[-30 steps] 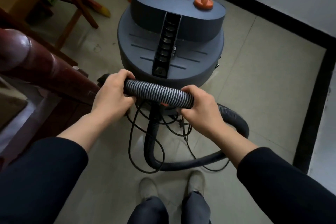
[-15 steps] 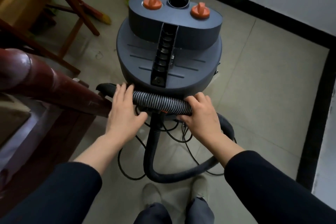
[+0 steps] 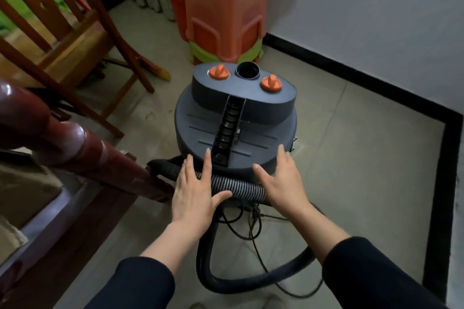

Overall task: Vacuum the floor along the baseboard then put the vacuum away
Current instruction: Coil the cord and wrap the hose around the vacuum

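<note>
Dark grey drum-shaped vacuum cleaner (image 3: pixel 236 133) with two orange knobs stands mid-frame on the pale tiled floor (image 3: pixel 364 170), near the black baseboard (image 3: pixel 351 75) at right. Both hands lie flat with straight fingers, gripping nothing: left hand (image 3: pixel 194 195) and right hand (image 3: pixel 281 183) rest across the ribbed grey hose (image 3: pixel 238 187) at the vacuum's near edge.

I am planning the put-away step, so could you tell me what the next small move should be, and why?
Probably a gentle push of the vacuum toward the corner by the orange stool stack: left hand and right hand lie flat, straight-fingered, over the hose at its near edge, and floor shows before the baseboard.
</note>
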The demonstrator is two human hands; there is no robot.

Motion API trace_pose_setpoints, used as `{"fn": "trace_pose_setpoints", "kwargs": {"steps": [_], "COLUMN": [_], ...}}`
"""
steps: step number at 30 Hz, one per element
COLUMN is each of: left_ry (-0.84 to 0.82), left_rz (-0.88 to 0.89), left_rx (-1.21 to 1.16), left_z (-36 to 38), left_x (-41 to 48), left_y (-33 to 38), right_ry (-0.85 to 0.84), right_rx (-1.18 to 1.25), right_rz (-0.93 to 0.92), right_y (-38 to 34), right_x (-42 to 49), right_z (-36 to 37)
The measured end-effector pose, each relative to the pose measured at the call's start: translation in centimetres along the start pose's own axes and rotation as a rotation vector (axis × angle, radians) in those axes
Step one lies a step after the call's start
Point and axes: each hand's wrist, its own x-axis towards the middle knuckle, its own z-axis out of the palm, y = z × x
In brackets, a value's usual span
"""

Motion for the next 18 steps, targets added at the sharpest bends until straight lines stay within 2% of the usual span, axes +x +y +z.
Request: {"fn": "trace_pose_setpoints", "kwargs": {"steps": [3, 5, 7, 18], "left_ry": [0.061, 0.036, 0.003, 0.075], "left_rz": [0.094, 0.128, 0.133, 0.077], "left_rx": [0.100, 0.120, 0.115, 0.157], "left_z": [0.0, 0.5, 0.7, -1.7], "left_x": [0.9, 1.6, 2.0, 7.9], "left_y": [-0.8, -1.5, -1.8, -3.2], "right_ry": [-0.047, -0.035, -0.028, -0.056], "right_rx": [-0.012, -0.026, -0.040, -0.170], "right_rz": [0.027, 0.024, 0.011, -0.165], "right_y": [-0.7, -0.8, -0.9, -4.4], "right_x": [1.8, 2.3, 2.7, 10.1], "right_z": [0.3, 0.6, 0.9, 1.5]}}
